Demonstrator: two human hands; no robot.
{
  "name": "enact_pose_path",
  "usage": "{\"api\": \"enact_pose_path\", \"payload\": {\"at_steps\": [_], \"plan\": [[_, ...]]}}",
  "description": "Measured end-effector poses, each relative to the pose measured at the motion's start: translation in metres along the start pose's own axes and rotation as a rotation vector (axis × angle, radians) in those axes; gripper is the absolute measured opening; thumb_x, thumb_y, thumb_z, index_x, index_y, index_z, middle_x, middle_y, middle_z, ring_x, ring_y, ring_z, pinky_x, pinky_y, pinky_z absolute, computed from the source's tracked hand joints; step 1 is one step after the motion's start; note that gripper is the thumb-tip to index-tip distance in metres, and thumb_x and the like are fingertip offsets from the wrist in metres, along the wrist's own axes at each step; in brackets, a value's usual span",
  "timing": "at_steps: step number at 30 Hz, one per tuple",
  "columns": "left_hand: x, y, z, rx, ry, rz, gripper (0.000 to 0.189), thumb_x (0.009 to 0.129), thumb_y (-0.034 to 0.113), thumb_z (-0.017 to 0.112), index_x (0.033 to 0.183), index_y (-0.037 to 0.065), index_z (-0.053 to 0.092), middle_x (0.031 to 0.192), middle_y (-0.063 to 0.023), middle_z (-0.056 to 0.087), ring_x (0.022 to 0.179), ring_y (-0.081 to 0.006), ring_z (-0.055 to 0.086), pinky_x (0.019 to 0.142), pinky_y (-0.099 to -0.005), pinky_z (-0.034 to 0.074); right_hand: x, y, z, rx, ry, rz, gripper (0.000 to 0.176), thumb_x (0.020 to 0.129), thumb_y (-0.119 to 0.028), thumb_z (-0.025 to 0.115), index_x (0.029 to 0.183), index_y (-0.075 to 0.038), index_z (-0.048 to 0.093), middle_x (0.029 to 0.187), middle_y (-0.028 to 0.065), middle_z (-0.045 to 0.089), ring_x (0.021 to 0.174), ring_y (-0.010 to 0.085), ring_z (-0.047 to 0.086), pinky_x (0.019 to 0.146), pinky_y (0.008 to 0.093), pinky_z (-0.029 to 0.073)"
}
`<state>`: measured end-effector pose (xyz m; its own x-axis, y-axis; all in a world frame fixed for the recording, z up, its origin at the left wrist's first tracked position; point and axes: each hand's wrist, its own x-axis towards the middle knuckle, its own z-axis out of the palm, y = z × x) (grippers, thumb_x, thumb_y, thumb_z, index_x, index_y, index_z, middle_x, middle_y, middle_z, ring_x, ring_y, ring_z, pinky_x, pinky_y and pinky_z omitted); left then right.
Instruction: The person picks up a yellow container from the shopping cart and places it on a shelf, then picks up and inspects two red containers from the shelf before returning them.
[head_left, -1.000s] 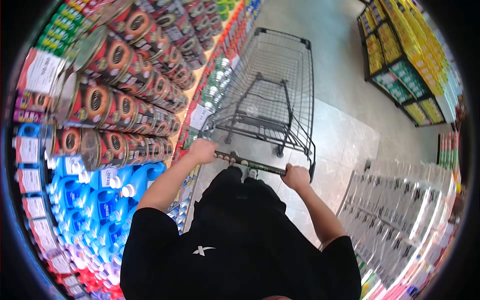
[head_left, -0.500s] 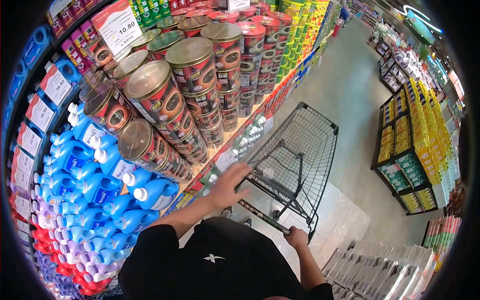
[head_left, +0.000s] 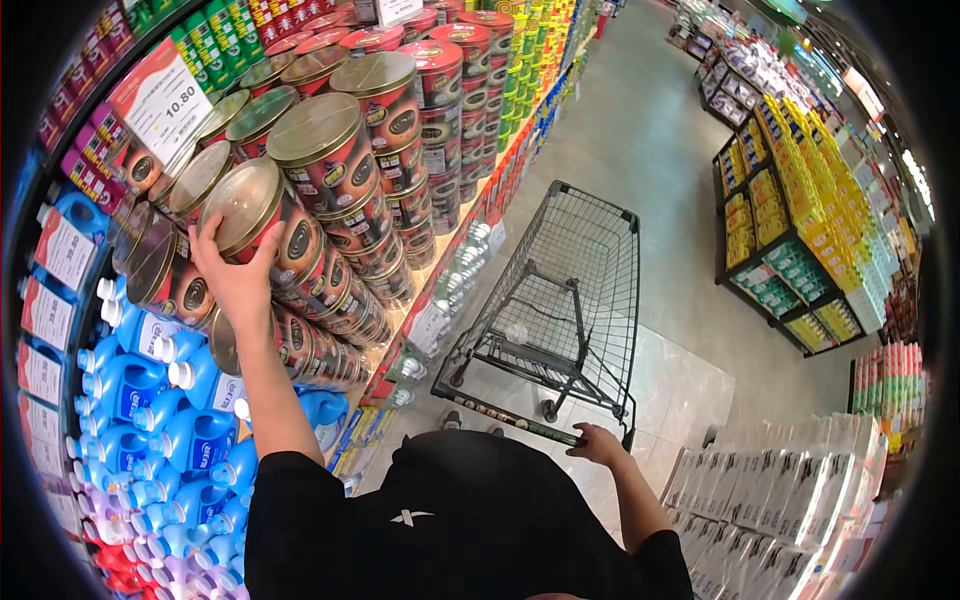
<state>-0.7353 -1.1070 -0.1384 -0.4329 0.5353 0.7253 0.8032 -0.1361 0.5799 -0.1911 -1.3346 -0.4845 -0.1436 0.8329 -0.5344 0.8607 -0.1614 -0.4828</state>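
My left hand is at the front of the stacked round tins, its thumb and fingers spread around the near rim of a red and brown tin with a gold lid. That tin stands on top of a stack. My right hand rests at the right end of the handle of a black wire shopping cart, its fingers loosely bent and partly apart. The cart basket shows only its wire mesh and folded frame. A price sign reading 10.80 stands behind the tins.
Blue detergent bottles fill the shelf at the lower left. A yellow and green product display stands across the aisle floor. White packages are stacked at the lower right, near my right arm.
My left hand has moved from near the cart handle up and left to the tin. My right hand has loosened its hold on the handle. The view has shifted.
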Motion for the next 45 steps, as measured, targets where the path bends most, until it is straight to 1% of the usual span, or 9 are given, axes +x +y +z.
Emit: {"api": "enact_pose_path", "payload": {"at_steps": [8,12,17,21,25,29,33,37,45], "plan": [[-0.011,-0.001,-0.014,-0.181,0.157,0.101,0.066,0.075,0.014,0.090,0.133,0.007,0.058,0.154,-0.0167,0.040,0.140,-0.0297,0.043,0.116,-0.0431,0.037,-0.002,-0.013,-0.005,0.047,-0.006,0.030,0.077,0.074,-0.048,0.084,0.135,-0.007,0.060,0.114,0.0217,0.069,0.105,0.0376,0.067,0.092,0.0452,0.054],[-0.035,0.013,-0.044,-0.479,0.191,0.377,0.065,0.079,0.011,0.085,0.136,0.005,0.053,0.155,-0.0205,0.040,0.140,-0.0354,0.043,0.113,-0.0501,0.042,-0.005,-0.050,-0.034,0.044,0.316,-0.160,0.080,0.077,-0.045,0.085,0.141,-0.006,0.056,0.137,0.0258,0.056,0.121,0.0388,0.059,0.101,0.0457,0.050],[-0.097,0.061,-0.017,-0.834,-0.471,0.512,0.086,0.066,0.048,0.093,0.134,0.012,0.054,0.157,-0.0306,0.033,0.141,-0.0458,0.041,0.111,-0.0551,0.042,-0.029,-0.214,-0.109,1.088,0.151,-0.372,0.088,0.089,-0.045,0.075,0.157,-0.008,0.032,0.155,0.0173,0.038,0.141,0.0323,0.042,0.108,0.0487,0.045],[-0.163,0.073,0.016,-0.905,-0.794,0.482,0.084,0.062,0.037,0.098,0.131,0.013,0.057,0.155,-0.0345,0.028,0.140,-0.0525,0.039,0.112,-0.0578,0.038,-0.039,-0.252,-0.115,1.450,-0.107,-0.579,0.106,0.088,-0.067,0.066,0.162,-0.014,0.012,0.162,0.0155,0.026,0.146,0.0325,0.036,0.110,0.0564,0.042],[-0.203,0.080,0.028,-0.860,-0.886,0.525,0.077,0.064,0.033,0.096,0.128,0.009,0.060,0.155,-0.0328,0.029,0.141,-0.0521,0.037,0.113,-0.0577,0.037,-0.042,-0.238,-0.108,1.632,-0.215,-0.331,0.091,0.093,-0.062,0.062,0.158,-0.009,0.026,0.153,0.0157,0.043,0.137,0.0357,0.048,0.105,0.0616,0.047],[-0.219,0.076,0.030,-0.822,-1.047,0.604,0.085,0.071,0.041,0.090,0.141,0.011,0.052,0.160,-0.0295,0.023,0.150,-0.0489,0.023,0.120,-0.0551,0.025,-0.032,-0.221,-0.075,1.774,-0.032,-0.121,0.077,0.092,-0.034,0.073,0.149,0.003,0.037,0.144,0.0174,0.052,0.131,0.0310,0.055,0.108,0.0485,0.048],[-0.227,0.051,0.042,-0.920,-1.199,0.278,0.107,0.082,0.051,0.081,0.159,0.003,0.023,0.163,-0.0312,0.017,0.153,-0.0441,0.018,0.121,-0.0514,0.023,-0.023,-0.209,-0.050,1.808,0.118,-0.186,0.074,0.091,-0.029,0.075,0.147,0.004,0.040,0.140,0.0162,0.056,0.128,0.0276,0.056,0.110,0.0408,0.044],[-0.261,0.018,0.070,-0.994,-1.507,-0.343,0.106,0.088,0.048,0.076,0.160,-0.001,0.015,0.162,-0.0275,0.022,0.152,-0.0361,0.022,0.122,-0.0457,0.024,-0.030,-0.215,-0.041,1.694,0.196,-0.191,0.078,0.088,-0.029,0.077,0.148,0.003,0.039,0.140,0.0164,0.055,0.128,0.0266,0.055,0.109,0.0396,0.044],[-0.268,0.023,0.082,-1.008,-1.599,-0.329,0.095,0.089,0.043,0.077,0.158,0.001,0.027,0.160,-0.0256,0.026,0.151,-0.0355,0.026,0.122,-0.0443,0.024,-0.031,-0.201,-0.022,1.760,0.277,-0.149,0.079,0.089,-0.031,0.076,0.149,0.003,0.037,0.141,0.0165,0.054,0.131,0.0267,0.053,0.111,0.0416,0.044]]}}
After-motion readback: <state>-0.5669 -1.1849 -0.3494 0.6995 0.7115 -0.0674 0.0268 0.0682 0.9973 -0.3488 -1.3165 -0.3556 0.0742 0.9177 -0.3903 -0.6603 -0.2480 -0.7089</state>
